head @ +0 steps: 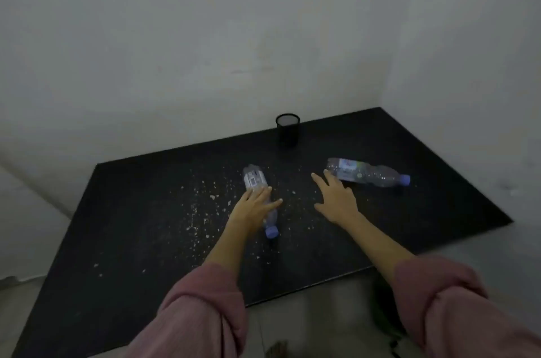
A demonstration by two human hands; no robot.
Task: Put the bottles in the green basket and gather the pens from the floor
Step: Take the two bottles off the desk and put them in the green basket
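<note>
Pink sleeves [205, 308], bunched at the forearms, fill the near edge, and both bare arms stretch out over a black tabletop [131, 240] flecked with pale crumbs or paint chips. Her or his left hand [253, 205] lies spread across a clear plastic water bottle [254, 179] lying on its side, purple cap toward us; the fingers rest on it but have not closed round it. Over to the right, the right hand [336, 196] is open, fingertips just meeting the base of a second bottle [369, 173], also on its side, label green and white, cap pointing away right.

Both bottles look thin-walled, ribbed and nearly empty, so I'd guess they roll at a nudge; a push instead of a grasp could send the right one toward the table's edge. A black mesh pen cup [287, 129] stands upright by the wall. Something dark green shows below the table's front edge, too dim to call a basket. No pens visible.
</note>
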